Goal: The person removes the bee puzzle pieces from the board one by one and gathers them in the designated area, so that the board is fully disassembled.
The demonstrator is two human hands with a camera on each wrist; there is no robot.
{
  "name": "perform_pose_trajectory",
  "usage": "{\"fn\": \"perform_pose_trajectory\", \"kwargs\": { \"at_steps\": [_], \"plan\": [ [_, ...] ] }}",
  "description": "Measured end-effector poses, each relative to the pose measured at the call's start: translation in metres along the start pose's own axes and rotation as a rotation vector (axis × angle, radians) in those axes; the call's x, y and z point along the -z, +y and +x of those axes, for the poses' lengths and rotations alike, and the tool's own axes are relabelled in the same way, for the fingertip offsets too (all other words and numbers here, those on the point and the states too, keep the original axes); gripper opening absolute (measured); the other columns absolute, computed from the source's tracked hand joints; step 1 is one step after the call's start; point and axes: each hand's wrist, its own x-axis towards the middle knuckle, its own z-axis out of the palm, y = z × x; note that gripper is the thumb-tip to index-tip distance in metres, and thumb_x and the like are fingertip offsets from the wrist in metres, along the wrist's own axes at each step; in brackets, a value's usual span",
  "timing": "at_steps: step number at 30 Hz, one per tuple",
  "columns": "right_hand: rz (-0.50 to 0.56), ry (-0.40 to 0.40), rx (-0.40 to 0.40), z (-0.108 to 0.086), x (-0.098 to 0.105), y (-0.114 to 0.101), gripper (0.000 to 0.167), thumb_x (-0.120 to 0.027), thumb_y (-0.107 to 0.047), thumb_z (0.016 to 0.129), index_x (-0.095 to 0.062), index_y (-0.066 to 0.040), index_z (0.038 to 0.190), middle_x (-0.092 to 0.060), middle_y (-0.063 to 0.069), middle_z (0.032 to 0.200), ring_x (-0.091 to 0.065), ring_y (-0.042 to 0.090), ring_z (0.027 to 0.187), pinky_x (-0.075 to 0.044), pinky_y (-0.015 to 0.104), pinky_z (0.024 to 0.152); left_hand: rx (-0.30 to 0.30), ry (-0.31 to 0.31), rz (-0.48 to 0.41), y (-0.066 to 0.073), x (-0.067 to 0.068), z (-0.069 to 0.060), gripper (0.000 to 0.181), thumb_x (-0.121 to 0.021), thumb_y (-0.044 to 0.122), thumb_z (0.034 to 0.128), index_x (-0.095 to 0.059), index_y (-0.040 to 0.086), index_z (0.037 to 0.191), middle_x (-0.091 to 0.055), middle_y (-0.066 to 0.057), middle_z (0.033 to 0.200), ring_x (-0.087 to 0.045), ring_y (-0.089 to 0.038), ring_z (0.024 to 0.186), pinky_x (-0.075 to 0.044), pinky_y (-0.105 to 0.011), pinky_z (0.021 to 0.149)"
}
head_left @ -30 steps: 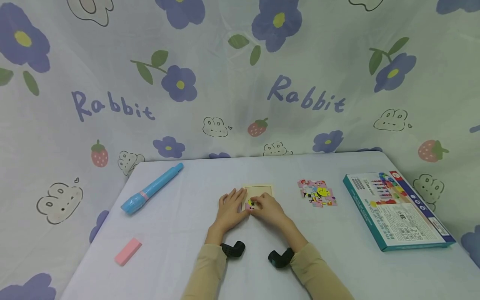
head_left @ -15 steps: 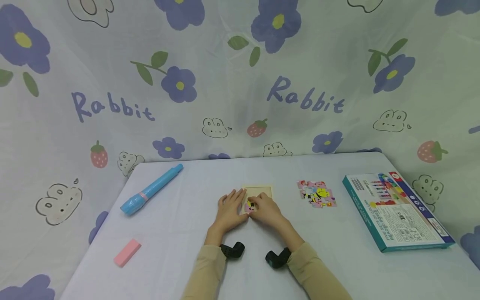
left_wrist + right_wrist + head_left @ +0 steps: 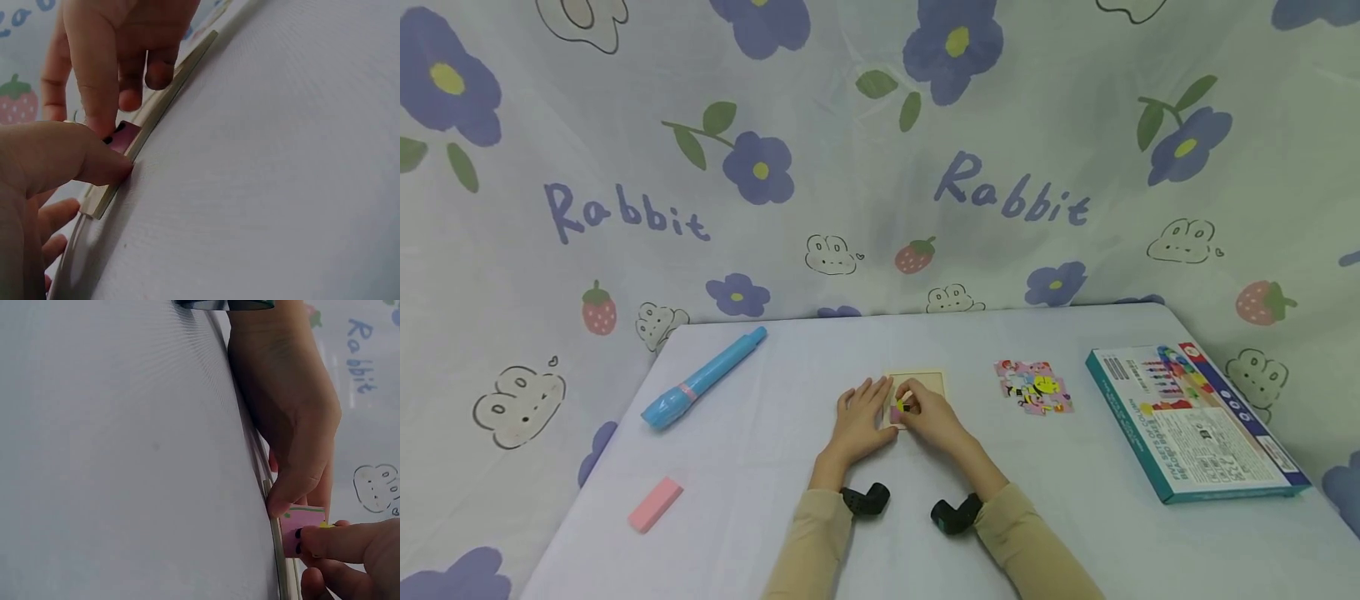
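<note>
A pink puzzle piece [image 3: 294,545] with black and yellow marks is pinched between the thumb and fingers of my right hand [image 3: 938,419]. In the right wrist view it stands tilted up at the near edge of a shallow wooden puzzle tray [image 3: 928,381]. My left hand [image 3: 854,423] rests along the left side of this tray with its fingers stretched out, and its thumb touches the near rim in both wrist views. The hands hide much of the tray's inside.
Right of the tray lies a group of joined puzzle pieces [image 3: 1036,388]. Farther right is a teal-edged box [image 3: 1198,425]. A blue pen-shaped tube [image 3: 707,375] and a pink block [image 3: 656,505] lie on the left of the white table [image 3: 752,508].
The right fingers have lifted slightly, and the puzzle piece has gone from lying flatter in the tray's near left corner to tilted up. The left hand has stayed in place.
</note>
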Motion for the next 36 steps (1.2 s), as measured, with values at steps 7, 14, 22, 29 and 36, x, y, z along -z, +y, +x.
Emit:
{"fn": "perform_pose_trajectory", "kwargs": {
  "at_steps": [7,14,22,29,36],
  "plan": [
    [0.092,0.099,-0.129,-0.004,0.021,0.009,0.023,-0.065,-0.008,0.083,-0.055,-0.014,0.103,-0.060,0.006,0.089,-0.054,0.017,0.080,-0.044,0.032,0.070,0.018,-0.012,0.017,0.001,0.002,0.000,0.081,-0.062,0.034,0.0727,-0.032,0.013,0.145,-0.035,-0.005,0.147,-0.025,-0.027,0.137,-0.014,-0.051,0.106],
    [0.135,0.156,-0.237,-0.017,0.059,0.034,0.024,-0.058,-0.004,0.087,-0.055,-0.009,0.111,-0.056,0.012,0.098,-0.054,0.023,0.088,-0.044,0.029,0.070,0.033,-0.015,0.006,0.002,0.002,0.001,0.080,-0.062,0.032,0.0736,-0.032,0.013,0.145,-0.033,-0.005,0.148,-0.024,-0.026,0.138,-0.012,-0.050,0.107],
    [0.123,0.183,-0.320,-0.032,0.085,0.056,0.028,-0.056,-0.008,0.090,-0.054,-0.004,0.118,-0.054,0.017,0.105,-0.052,0.025,0.090,-0.045,0.026,0.068,0.028,-0.008,0.000,0.002,0.002,0.000,0.080,-0.062,0.032,0.0731,-0.032,0.012,0.145,-0.034,-0.005,0.147,-0.025,-0.027,0.137,-0.013,-0.051,0.106],
    [0.076,0.208,-0.368,-0.045,0.100,0.065,0.029,-0.057,-0.008,0.088,-0.055,-0.003,0.117,-0.056,0.019,0.107,-0.053,0.029,0.097,-0.046,0.028,0.072,0.024,-0.005,0.001,0.002,0.001,0.000,0.080,-0.061,0.033,0.0733,-0.032,0.013,0.145,-0.034,-0.005,0.148,-0.024,-0.027,0.137,-0.013,-0.051,0.106],
    [-0.045,0.224,-0.391,-0.053,0.109,0.069,0.030,-0.059,-0.008,0.088,-0.058,-0.001,0.117,-0.057,0.018,0.102,-0.051,0.028,0.093,-0.044,0.032,0.073,0.029,-0.005,-0.006,0.002,0.000,-0.001,0.080,-0.062,0.032,0.0731,-0.032,0.013,0.145,-0.034,-0.005,0.148,-0.024,-0.027,0.137,-0.013,-0.051,0.106]
  ]
}}
